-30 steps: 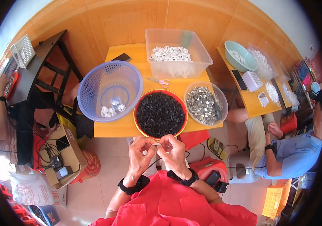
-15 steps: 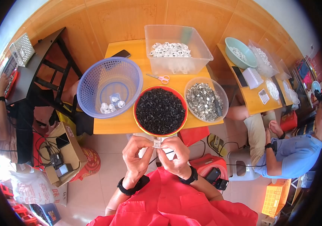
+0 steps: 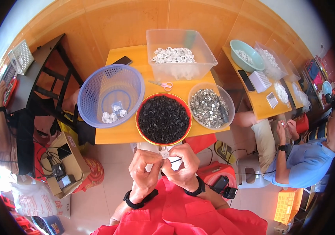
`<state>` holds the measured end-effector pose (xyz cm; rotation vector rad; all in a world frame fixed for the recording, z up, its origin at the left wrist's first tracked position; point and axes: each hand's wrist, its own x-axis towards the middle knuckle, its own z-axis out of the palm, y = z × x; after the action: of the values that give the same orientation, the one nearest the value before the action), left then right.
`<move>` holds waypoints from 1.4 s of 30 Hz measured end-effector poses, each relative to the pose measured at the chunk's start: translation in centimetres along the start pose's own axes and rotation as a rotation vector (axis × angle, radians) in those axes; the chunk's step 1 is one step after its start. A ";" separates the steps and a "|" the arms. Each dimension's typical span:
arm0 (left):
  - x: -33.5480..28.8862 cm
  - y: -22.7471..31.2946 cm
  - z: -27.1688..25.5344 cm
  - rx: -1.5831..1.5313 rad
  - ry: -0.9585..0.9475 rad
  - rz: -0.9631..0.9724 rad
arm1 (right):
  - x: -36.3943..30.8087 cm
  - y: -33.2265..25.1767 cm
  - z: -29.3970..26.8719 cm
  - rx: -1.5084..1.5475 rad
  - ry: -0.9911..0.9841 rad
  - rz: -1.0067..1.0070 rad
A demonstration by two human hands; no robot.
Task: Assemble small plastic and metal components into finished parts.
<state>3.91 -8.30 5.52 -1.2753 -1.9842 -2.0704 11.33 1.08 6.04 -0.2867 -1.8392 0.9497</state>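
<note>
Just past the near edge of the table, my left hand [image 3: 144, 167] and my right hand [image 3: 183, 161] meet fingertip to fingertip. Both pinch one small white plastic part [image 3: 164, 154], which the fingers partly cover. Directly beyond it stands a red bowl with a yellow rim, heaped with small black pieces [image 3: 163, 119]. To the right of that bowl, a round clear tub holds small metal pieces [image 3: 208, 105] and a dark stick-like tool [image 3: 223, 113]. A purple-blue basket [image 3: 91, 86] at left has a few white round parts [image 3: 112, 116] inside.
A clear box [image 3: 183, 71] of white rings sits at the table's back, with scissors [image 3: 163, 85] before it and a phone [image 3: 123, 60] beside it. Co-workers sit at both sides. A cardboard box [image 3: 77, 172] with cables and a red stool [image 3: 214, 172] stand on the floor.
My hands stay together on the white part, with the fingers shifted slightly over it and the wrists turned a little. The co-worker at right has raised both hands. The whole view has shifted slightly.
</note>
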 end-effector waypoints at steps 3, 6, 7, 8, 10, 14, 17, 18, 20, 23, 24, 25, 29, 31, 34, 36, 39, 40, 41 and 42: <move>0.0 0.3 0.3 0.010 0.018 0.004 | 0.2 -0.2 -0.2 -0.022 0.003 -0.004; 0.3 0.4 0.5 0.021 0.025 0.026 | 0.4 -0.1 -0.5 -0.026 -0.002 -0.021; 0.3 0.4 0.3 0.021 0.022 0.037 | 0.6 0.0 -0.6 -0.014 -0.015 -0.032; 0.4 0.3 0.2 0.022 0.021 0.048 | 0.8 0.2 -0.7 -0.011 -0.017 -0.038; 0.7 -0.1 -0.2 -0.004 0.000 0.022 | 1.3 0.5 -1.2 0.049 -0.145 -0.035; 1.0 -0.4 -0.8 -0.078 -0.101 -0.053 | 2.3 0.8 -2.1 0.076 -0.278 -0.030; 1.3 -0.7 -1.0 -0.102 -0.108 -0.088 | 3.1 0.7 -2.2 0.108 -0.363 -0.022; 1.2 -0.7 -1.1 -0.106 -0.103 -0.072 | 3.2 0.5 -2.2 0.132 -0.394 0.010; 0.9 -1.0 -1.6 -0.158 -0.119 -0.183 | 3.4 0.7 -2.0 0.141 -0.432 0.013; 0.5 -1.7 -1.8 -0.211 -0.110 -0.231 | 3.1 0.9 -1.4 0.146 -0.529 0.093; 0.3 -2.2 -1.8 -0.207 -0.095 -0.258 | 3.1 1.1 -1.0 0.128 -0.549 0.117; 0.2 -2.3 -1.7 -0.205 -0.064 -0.285 | 3.0 1.2 -0.6 0.109 -0.570 0.143; 0.2 -4.4 -2.0 -0.192 -0.028 -0.396 | 2.9 2.4 1.4 0.104 -0.574 0.199; 0.6 -4.8 -2.5 -0.163 -0.060 -0.435 | 3.6 2.9 1.4 0.052 -0.609 0.291; 1.5 -5.7 -3.3 -0.218 -0.112 -0.475 | 6.6 5.1 1.9 0.093 -0.596 0.575; 1.4 -6.4 -4.1 -0.230 -0.003 -0.519 | 10.5 8.0 2.1 0.158 -0.431 0.593; 1.4 -7.8 -6.1 -0.257 0.100 -0.625 | 17.2 12.6 1.3 0.031 -0.179 0.380; 1.3 -8.2 -6.7 -0.247 0.101 -0.604 | 19.4 12.3 1.5 -0.015 -0.151 0.323; 1.4 -8.3 -7.1 -0.240 0.095 -0.580 | 20.5 11.7 1.7 -0.019 -0.149 0.326; 1.7 -8.2 -7.4 -0.202 0.105 -0.547 | 21.3 11.1 2.2 -0.077 -0.126 0.300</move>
<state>-5.38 -11.97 0.57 -0.6583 -2.3166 -2.5563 -2.88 19.67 11.93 -0.5741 -1.9865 1.1235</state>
